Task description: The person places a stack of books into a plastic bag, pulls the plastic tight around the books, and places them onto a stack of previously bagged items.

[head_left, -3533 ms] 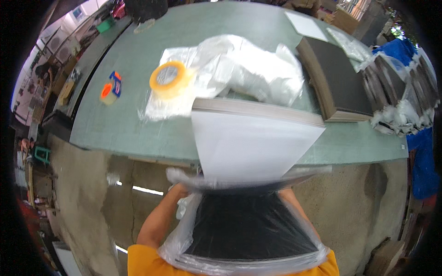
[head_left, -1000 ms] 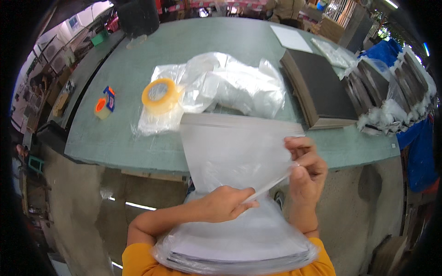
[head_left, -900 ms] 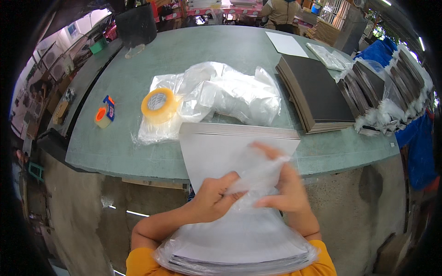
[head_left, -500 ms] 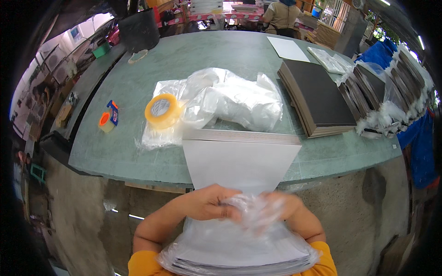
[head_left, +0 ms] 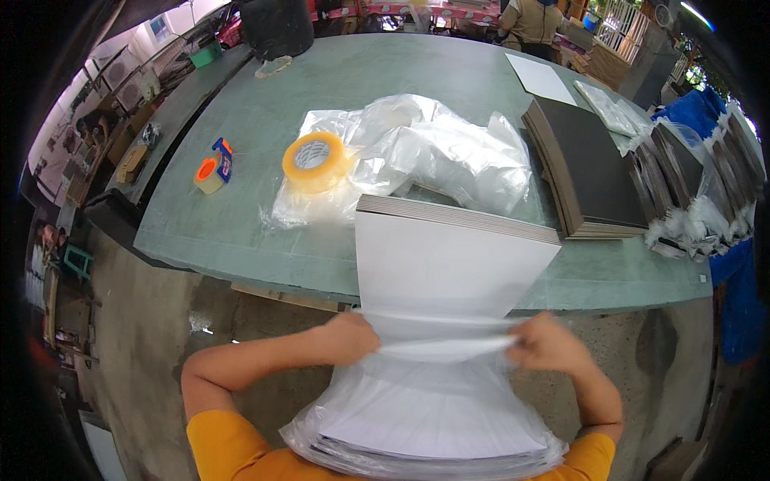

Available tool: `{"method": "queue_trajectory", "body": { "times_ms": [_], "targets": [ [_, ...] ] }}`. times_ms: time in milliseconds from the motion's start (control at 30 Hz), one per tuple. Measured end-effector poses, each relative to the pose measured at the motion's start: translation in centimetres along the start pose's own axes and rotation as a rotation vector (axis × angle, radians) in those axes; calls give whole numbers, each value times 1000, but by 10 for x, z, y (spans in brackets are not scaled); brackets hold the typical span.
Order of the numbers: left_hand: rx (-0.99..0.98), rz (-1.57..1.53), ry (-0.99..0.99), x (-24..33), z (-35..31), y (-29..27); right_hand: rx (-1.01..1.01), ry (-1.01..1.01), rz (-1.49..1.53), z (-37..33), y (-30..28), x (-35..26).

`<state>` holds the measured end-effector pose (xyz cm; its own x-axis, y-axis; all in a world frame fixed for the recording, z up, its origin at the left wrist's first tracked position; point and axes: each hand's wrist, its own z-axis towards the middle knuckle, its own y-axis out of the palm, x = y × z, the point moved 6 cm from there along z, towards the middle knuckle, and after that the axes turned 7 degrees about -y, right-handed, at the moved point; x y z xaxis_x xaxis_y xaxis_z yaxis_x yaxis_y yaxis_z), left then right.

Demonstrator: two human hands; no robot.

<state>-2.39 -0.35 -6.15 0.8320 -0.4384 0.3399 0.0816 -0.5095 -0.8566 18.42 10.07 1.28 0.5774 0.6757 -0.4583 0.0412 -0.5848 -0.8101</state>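
My left hand (head_left: 350, 338) and my right hand (head_left: 549, 342) are closed on opposite sides of a clear plastic bag (head_left: 445, 349), its gathered edge pulled taut between them. Down against my body, the bag's lower part lies over a stack of pale sheets (head_left: 425, 458) whose layered edges show through the film. Beyond my hands, a white-topped stack of boards (head_left: 453, 260) rests over the table's near edge, its several layers visible at the far end. Whether the two stacks join beneath the bag is hidden.
On the green table (head_left: 241, 232) lie a large tape roll (head_left: 314, 157), crumpled plastic bags (head_left: 437, 152) and a small tape dispenser (head_left: 213, 167). To the right are dark boards (head_left: 589, 172), plastic-wrapped bundles (head_left: 682, 180) and a white sheet (head_left: 539, 78). A person (head_left: 529, 28) is at the back.
My hands have moved apart, from bunching the plastic together at the middle to stretching it sideways. The view has shifted, so the table's things sit farther right and higher.
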Motion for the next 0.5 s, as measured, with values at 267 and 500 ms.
{"method": "queue_trajectory", "body": {
  "times_ms": [267,500],
  "targets": [
    [1358,-399,-809,-56,-82,-156,860,-208,68,-23,-30,-12],
    [1157,55,-416,-30,-51,-146,1139,16,-265,-21,-61,1]
  ]
}}
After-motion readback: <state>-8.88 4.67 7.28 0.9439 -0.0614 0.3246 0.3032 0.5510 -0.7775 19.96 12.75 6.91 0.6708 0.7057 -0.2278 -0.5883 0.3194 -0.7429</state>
